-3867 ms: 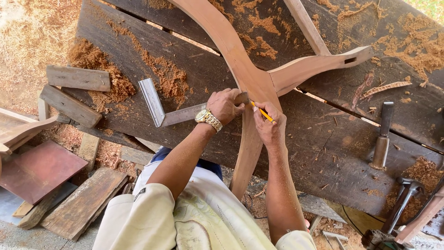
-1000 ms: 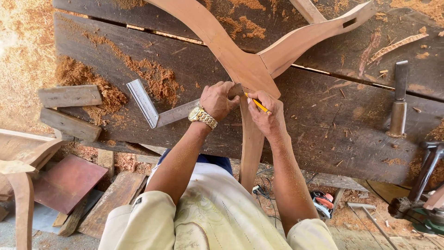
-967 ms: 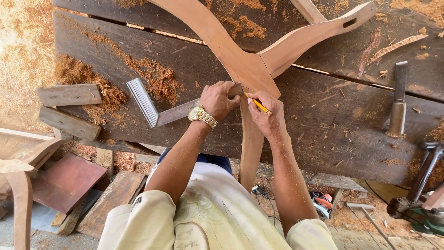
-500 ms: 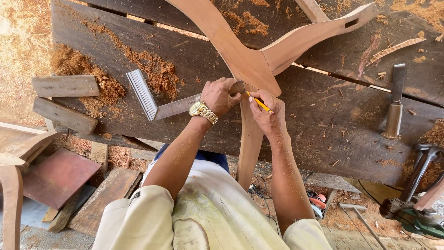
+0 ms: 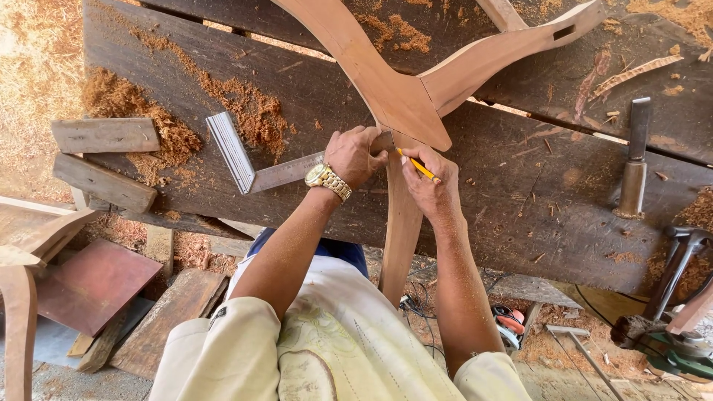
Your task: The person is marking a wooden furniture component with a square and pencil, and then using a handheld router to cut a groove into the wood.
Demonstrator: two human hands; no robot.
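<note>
Dark workbench (image 5: 520,193), left hand (image 5: 355,154) hiding square's blade (image 5: 286,172), pencil (image 5: 416,166) tip unseen

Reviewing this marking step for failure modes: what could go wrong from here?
1. The left hand alone pins the metal square to the curved wood piece; a slip could skew the line from the pencil in the right hand.
2. That piece overhangs the workbench edge, so pressure might rock it.
3. Sawdust near the square could lift its blade.
</note>
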